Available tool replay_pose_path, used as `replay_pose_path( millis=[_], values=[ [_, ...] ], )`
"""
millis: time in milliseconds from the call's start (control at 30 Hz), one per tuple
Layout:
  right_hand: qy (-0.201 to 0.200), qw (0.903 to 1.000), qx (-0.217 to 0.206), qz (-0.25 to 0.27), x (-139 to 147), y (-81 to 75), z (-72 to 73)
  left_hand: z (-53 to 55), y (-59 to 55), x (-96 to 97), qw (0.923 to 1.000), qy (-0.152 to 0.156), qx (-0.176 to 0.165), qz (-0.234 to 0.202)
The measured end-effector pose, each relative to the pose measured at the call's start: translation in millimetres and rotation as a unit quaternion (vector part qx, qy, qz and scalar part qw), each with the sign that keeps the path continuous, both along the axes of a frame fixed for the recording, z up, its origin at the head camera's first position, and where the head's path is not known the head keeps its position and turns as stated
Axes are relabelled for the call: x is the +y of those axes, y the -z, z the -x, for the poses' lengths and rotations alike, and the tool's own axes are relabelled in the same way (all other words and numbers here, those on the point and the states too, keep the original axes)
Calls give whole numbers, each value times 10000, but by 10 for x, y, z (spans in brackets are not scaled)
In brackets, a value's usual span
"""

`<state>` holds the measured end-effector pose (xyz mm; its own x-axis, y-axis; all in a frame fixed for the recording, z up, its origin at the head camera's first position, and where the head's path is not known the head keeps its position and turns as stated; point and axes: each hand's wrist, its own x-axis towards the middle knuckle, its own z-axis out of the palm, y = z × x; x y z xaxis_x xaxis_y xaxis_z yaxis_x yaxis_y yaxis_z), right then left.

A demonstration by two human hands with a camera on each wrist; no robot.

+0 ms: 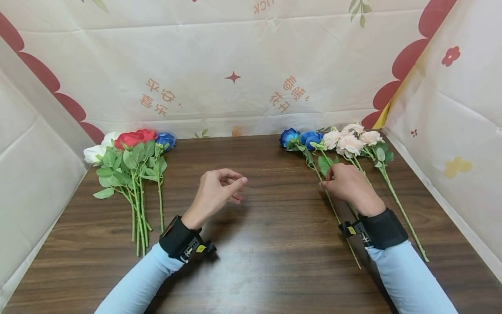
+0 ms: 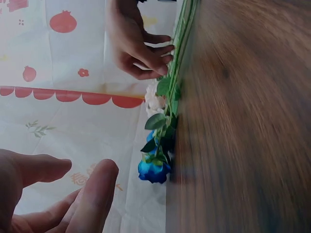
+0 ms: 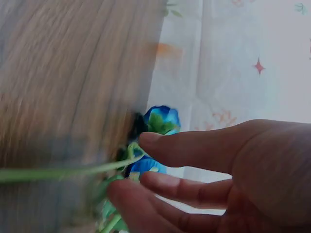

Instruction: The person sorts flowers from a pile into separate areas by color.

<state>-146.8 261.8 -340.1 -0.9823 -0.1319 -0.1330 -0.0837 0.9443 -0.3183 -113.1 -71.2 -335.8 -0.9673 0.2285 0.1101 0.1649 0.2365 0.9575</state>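
Note:
My right hand (image 1: 351, 186) is low over the right group of flowers, its fingertips right at the stem of a blue rose (image 1: 289, 138). In the right wrist view a gap shows between thumb (image 3: 189, 147) and fingers, with the green stem (image 3: 92, 170) reaching into it. Another blue rose (image 1: 311, 139) lies beside the first, and pale pink flowers (image 1: 350, 145) lie to their right. My left hand (image 1: 215, 192) hovers over the middle of the table, fingers loosely bent and holding nothing.
On the left of the wooden table (image 1: 259, 244) lie artificial flowers: white roses (image 1: 94, 154), red roses (image 1: 131, 139) and a blue rose (image 1: 165, 140), with long stems toward me. Printed cloth (image 1: 235, 52) walls the back and both sides.

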Motion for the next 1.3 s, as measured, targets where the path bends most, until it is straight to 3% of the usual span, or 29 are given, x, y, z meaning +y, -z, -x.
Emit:
replay_pose_path(
  millis=[67, 200, 433, 533, 733, 933, 1067, 1167, 1233, 1300],
  values=[
    [-81, 9999, 107, 77, -55, -12, -10, 56, 68, -25, 9997, -55, 155, 185],
    [-361, 9974, -113, 618, -194, -11, -35, 171, 193, -110, 9978, -166, 412, 486],
    [-843, 9905, -70, 1083, -476, 64, -133, 322, 212, -299, 9922, -328, 453, 1115],
    [-1015, 9874, -176, 1197, -599, 86, -200, 392, 210, -408, 9838, -478, 491, 1659],
    [-1403, 9823, -331, 1192, -835, 94, -355, 501, 210, -699, 9444, -1195, 532, 3017],
    [-1779, 9786, -180, 1015, -1003, 87, -469, 587, 167, -1096, 9015, -1880, 386, 3879],
    [-2034, 9754, 4, 849, -1069, 112, -523, 598, 160, -1372, 8677, -2409, 306, 4337],
    [-2131, 9740, 62, 767, -1098, 140, -553, 590, 172, -1510, 8525, -2540, 94, 4568],
    [-2164, 9736, 81, 724, -1115, 153, -574, 590, 180, -1567, 8490, -2485, 3, 4663],
    [-2202, 9727, 89, 722, -1137, 163, -595, 590, 185, -1602, 8514, -2405, -20, 4661]
  ],
)
